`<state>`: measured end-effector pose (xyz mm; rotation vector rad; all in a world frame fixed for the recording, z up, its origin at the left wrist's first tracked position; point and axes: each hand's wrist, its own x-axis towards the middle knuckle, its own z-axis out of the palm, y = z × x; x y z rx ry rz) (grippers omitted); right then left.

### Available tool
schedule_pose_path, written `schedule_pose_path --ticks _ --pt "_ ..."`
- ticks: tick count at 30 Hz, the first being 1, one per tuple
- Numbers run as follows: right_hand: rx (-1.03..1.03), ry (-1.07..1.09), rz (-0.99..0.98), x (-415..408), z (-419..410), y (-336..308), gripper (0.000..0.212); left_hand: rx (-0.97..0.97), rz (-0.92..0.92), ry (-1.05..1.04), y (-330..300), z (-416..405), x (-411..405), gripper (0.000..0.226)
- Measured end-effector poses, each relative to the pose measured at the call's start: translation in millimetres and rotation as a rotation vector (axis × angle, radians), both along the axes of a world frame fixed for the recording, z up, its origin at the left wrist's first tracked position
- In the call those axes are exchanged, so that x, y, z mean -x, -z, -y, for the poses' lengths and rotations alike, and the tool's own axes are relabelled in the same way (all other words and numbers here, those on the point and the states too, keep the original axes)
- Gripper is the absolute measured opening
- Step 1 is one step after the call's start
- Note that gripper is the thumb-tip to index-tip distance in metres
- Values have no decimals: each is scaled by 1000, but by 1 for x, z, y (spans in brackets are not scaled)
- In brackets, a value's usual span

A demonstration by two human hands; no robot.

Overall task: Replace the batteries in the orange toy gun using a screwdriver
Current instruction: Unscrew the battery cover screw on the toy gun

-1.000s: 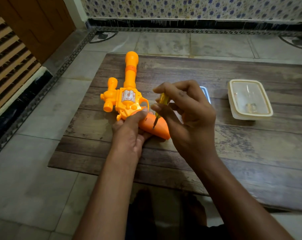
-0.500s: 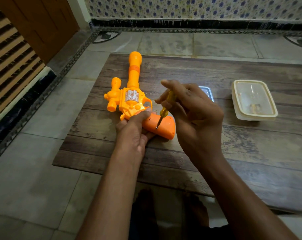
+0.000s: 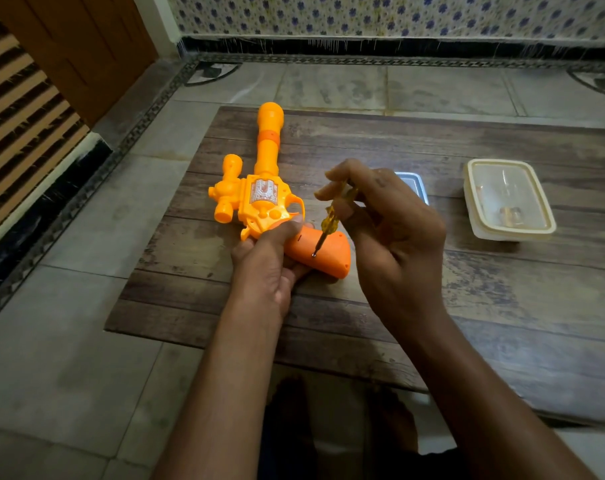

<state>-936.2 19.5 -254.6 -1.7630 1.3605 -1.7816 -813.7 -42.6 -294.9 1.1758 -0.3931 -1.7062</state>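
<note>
The orange toy gun [image 3: 263,199] lies flat on a dark wooden board [image 3: 467,282], barrel pointing away from me and its darker orange handle toward me. My left hand [image 3: 266,268] grips the gun where the handle joins the body, thumb on top. My right hand [image 3: 387,230] pinches a small yellow-handled screwdriver [image 3: 329,223] between thumb and fingers. The screwdriver slants down to the left, with its tip set on a screw in the handle's face.
A shallow metal tray [image 3: 415,185] lies on the board behind my right hand, mostly hidden. Farther right stands a lidded clear plastic box [image 3: 509,199] with a small item inside. The board rests on a tiled floor, with a patterned wall beyond and a door at far left.
The screwdriver tip has stayed on the handle's screw while my right fingers shifted around its grip. My left hand keeps its hold on the gun.
</note>
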Motion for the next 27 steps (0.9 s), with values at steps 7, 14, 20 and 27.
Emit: schedule_pose_path --ticks 7,14,20,27 --pt "25 101 -65 -2 1 -2 18 -7 -14 2 0 0 0 47" --pt "19 58 -33 0 0 0 22 1 -8 2 -1 -1 1 45" --pt "60 44 -78 0 0 -1 29 -8 -4 4 0 0 -1 54" --pt "33 62 -55 -3 1 1 23 -17 -8 -8 -2 0 -1 55"
